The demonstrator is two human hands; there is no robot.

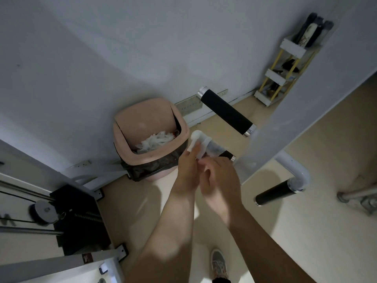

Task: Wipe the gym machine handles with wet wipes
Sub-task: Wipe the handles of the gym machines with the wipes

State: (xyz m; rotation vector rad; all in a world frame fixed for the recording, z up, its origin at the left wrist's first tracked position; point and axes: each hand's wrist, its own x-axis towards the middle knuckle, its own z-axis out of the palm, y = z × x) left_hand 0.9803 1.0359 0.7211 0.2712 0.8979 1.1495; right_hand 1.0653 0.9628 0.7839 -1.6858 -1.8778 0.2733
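Observation:
A white wet wipe [201,142] is wrapped around a black foam machine handle [221,152] in the middle of the view. My left hand [188,170] presses the wipe against the handle's free end with its fingers extended. My right hand [220,180] sits just below the handle and pinches the wipe's lower edge. Another black handle [225,112] with chrome end caps juts out above it, bare. A third black handle [275,193] hangs lower right on a white curved tube.
A pink bin [122,137] with a black liner holds several used wipes, just left of the hands. A weight stack and pulley [43,210] stand at lower left. A white machine panel [306,111] rises on the right. A small shelf [281,72] stands by the wall. My shoe [219,264] is below.

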